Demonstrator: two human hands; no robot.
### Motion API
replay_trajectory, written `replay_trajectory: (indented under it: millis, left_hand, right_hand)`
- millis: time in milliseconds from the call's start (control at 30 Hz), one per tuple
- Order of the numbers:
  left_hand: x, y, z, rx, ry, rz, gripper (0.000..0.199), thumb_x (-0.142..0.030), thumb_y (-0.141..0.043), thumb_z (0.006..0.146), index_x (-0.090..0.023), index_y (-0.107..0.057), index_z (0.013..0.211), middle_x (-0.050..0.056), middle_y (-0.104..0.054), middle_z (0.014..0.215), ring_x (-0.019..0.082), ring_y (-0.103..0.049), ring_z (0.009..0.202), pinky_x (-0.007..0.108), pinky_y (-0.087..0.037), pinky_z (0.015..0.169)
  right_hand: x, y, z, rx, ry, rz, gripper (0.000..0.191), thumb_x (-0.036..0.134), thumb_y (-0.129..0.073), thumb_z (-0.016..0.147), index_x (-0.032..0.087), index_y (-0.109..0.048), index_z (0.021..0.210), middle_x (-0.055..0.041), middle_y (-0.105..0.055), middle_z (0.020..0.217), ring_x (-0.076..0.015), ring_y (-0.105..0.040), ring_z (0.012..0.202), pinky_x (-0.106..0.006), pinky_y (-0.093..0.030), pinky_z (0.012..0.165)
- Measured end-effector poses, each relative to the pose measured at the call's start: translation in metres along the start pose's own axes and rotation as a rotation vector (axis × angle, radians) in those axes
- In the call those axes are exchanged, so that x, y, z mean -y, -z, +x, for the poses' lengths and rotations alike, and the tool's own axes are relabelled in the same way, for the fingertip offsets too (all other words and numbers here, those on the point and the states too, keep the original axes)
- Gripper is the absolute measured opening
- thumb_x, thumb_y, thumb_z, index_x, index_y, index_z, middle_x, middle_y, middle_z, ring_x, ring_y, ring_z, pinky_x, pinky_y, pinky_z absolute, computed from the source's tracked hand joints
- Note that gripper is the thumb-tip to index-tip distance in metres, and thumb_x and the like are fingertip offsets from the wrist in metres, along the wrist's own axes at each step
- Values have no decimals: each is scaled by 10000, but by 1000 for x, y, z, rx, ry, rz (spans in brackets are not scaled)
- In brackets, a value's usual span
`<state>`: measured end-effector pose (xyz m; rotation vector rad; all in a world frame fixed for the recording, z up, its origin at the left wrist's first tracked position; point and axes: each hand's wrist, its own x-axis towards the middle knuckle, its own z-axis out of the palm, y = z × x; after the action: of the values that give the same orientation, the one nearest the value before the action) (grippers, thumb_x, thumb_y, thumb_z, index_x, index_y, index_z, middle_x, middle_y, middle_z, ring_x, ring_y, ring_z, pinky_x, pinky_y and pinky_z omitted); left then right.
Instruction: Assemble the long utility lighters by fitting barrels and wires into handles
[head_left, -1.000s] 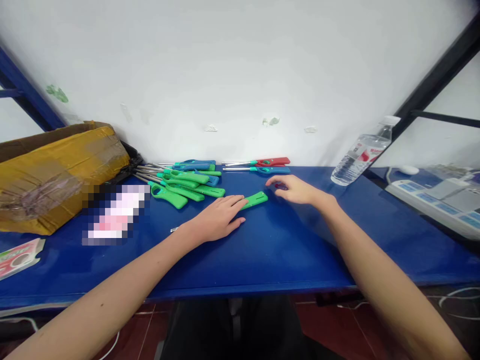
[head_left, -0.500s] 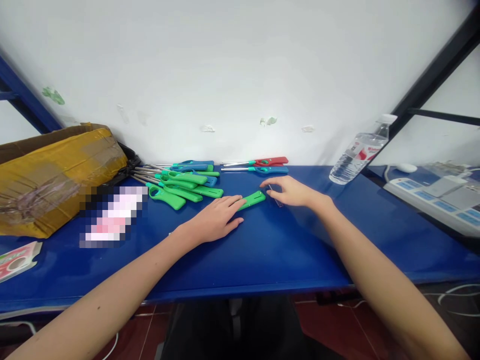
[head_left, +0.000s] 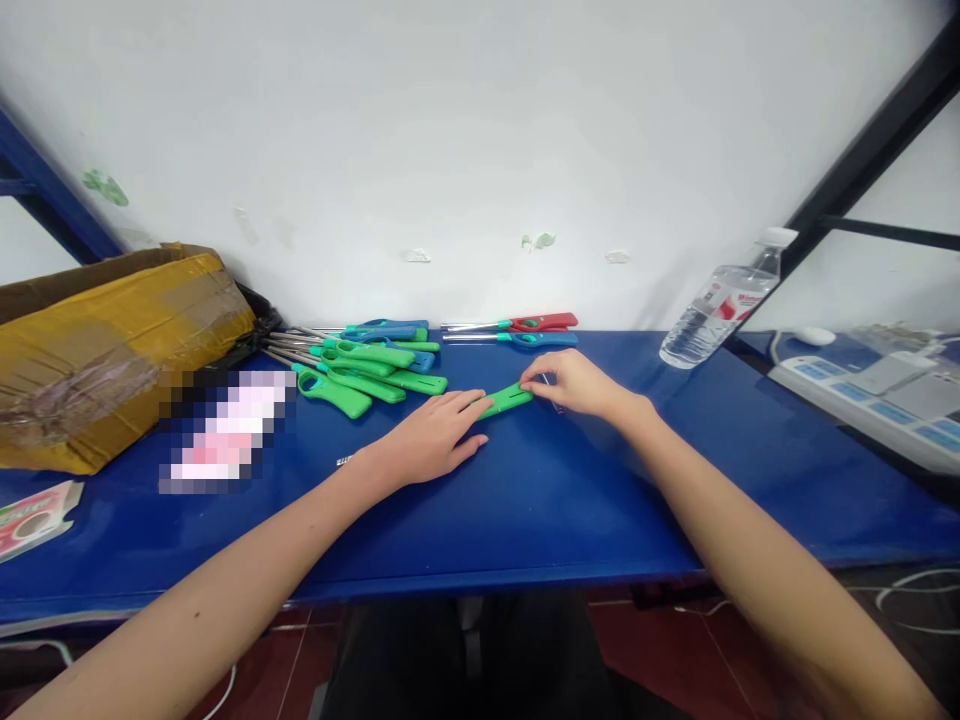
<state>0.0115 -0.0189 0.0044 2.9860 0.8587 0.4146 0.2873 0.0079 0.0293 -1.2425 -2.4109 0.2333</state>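
Observation:
A green stick lighter (head_left: pixel 510 399) lies slanted on the blue table, its handle end to the right. My left hand (head_left: pixel 431 440) is laid over its middle, fingers across the handle and thumb apart, holding it down. The lighter's metal tip (head_left: pixel 344 461) shows behind my left wrist. At the handle's end my right hand (head_left: pixel 570 384) has thumb and forefinger pinched together, touching or almost touching the green plastic. What the pinch holds is hidden. A small, thin, clear-looking object (head_left: pixel 556 406) shows under the right palm; its kind is unclear.
A pile of green and blue stick lighters (head_left: pixel 367 362) lies at the back left. Red (head_left: pixel 544 322) and blue (head_left: pixel 544 341) lighters lie by the wall. A taped cardboard box (head_left: pixel 112 350) stands left. A water bottle (head_left: pixel 716 305) and power strip (head_left: pixel 862 400) are right.
My right hand has moved slightly left to the lighter's end, and its thumb and forefinger have closed together. My left hand stays in place on the lighter.

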Motion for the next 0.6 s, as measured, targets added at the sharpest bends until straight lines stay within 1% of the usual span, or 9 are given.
replay_trajectory:
  millis: [133, 233, 333, 433, 500, 533, 600]
  left_hand:
    - [0, 0, 0, 6, 7, 0, 495, -371, -418, 1031, -139, -429, 1469, 166, -478, 1497, 302, -487, 1354, 471, -384, 1133]
    - [0, 0, -1, -1, 7, -6, 492, -368, -417, 1031, -137, -432, 1465, 171, -479, 1494, 304, -477, 1363, 474, -379, 1136]
    - [0, -1, -2, -9, 7, -23, 483, -361, -420, 1030, -145, -435, 1462, 171, -485, 1488, 303, -474, 1366, 486, -381, 1136]
    - [0, -3, -1, -24, 1, -19, 472, -348, -437, 1025, -141, -449, 1449, 182, -467, 1496, 311, -459, 1376, 498, -379, 1141]
    - [-1, -5, 0, -87, 11, -7, 449, -334, -461, 1015, -131, -486, 1415, 203, -428, 1515, 326, -439, 1387, 507, -390, 1134]
    - [-2, -6, 1, -138, 22, -2, 428, -325, -474, 1009, -127, -513, 1387, 211, -417, 1518, 332, -438, 1384, 509, -402, 1124]
    - [-3, -5, 3, -269, 46, -2, 364, -299, -494, 998, -121, -573, 1306, 213, -462, 1475, 323, -474, 1347, 496, -436, 1095]
  right_hand:
    - [2, -1, 1, 8, -20, -47, 179, 256, -569, 906, 192, -735, 886, -69, -772, 903, -216, -700, 757, -325, -490, 736]
    - [3, 0, 1, 0, -35, -40, 167, 222, -553, 898, 193, -717, 895, -59, -766, 882, -202, -686, 729, -319, -486, 730]
    - [3, 1, 1, -52, -22, -20, 164, 212, -547, 897, 190, -709, 907, -62, -758, 910, -209, -684, 791, -324, -489, 770]
    - [6, -1, 1, -120, 6, 23, 158, 242, -559, 909, 181, -704, 907, -70, -746, 923, -213, -671, 826, -337, -493, 787]
    - [12, -4, 2, -165, 34, 89, 152, 262, -571, 913, 181, -697, 891, -66, -736, 901, -204, -660, 807, -336, -499, 771]
    - [16, -6, 2, -186, 51, 128, 148, 270, -576, 915, 183, -693, 886, -63, -730, 896, -199, -656, 802, -335, -504, 765]
    - [27, -11, 3, -229, 87, 213, 143, 289, -587, 918, 192, -686, 883, -65, -720, 927, -194, -654, 827, -338, -518, 782]
